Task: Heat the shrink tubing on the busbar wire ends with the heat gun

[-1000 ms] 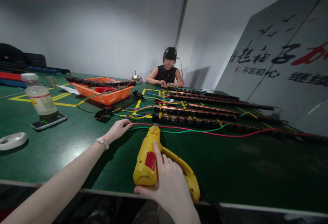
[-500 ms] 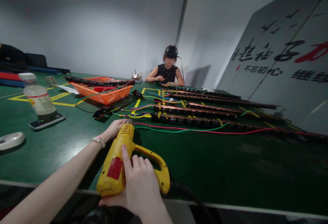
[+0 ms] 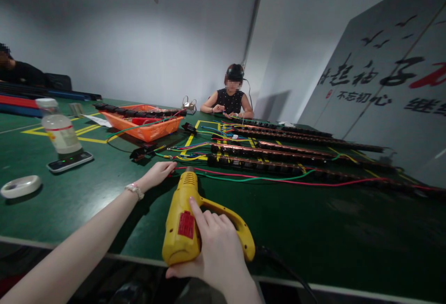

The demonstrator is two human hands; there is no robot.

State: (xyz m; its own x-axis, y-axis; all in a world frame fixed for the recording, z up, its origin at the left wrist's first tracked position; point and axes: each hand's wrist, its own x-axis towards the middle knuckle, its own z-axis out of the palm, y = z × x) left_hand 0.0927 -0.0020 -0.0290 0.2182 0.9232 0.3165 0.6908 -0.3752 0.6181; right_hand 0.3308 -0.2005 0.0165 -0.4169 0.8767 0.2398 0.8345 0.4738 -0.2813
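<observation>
My right hand (image 3: 218, 243) grips a yellow heat gun (image 3: 179, 197) by its body, the index finger stretched along its side. Its metal nozzle points away from me, just to the right of my left hand (image 3: 158, 175). The fingers of my left hand are pinched together at the end of a red wire (image 3: 244, 174), close to the table. Alongside it runs a green wire (image 3: 240, 179). Beyond these, a long dark strip (image 3: 251, 163) with copper-coloured parts lies across the table, colored leads coming from its left end.
More long strips (image 3: 278, 148) lie behind. An orange basket (image 3: 149, 131) stands at the back left. A bottle (image 3: 61, 130) sits by a phone-like device (image 3: 71, 161), with a white oval object (image 3: 21, 186) nearer. A co-worker (image 3: 232, 93) sits across the green table (image 3: 331, 239).
The heat gun in my right hand has shifted right, so its nozzle is apart from my left fingers. My left hand keeps its pinch. The view has turned slightly left.
</observation>
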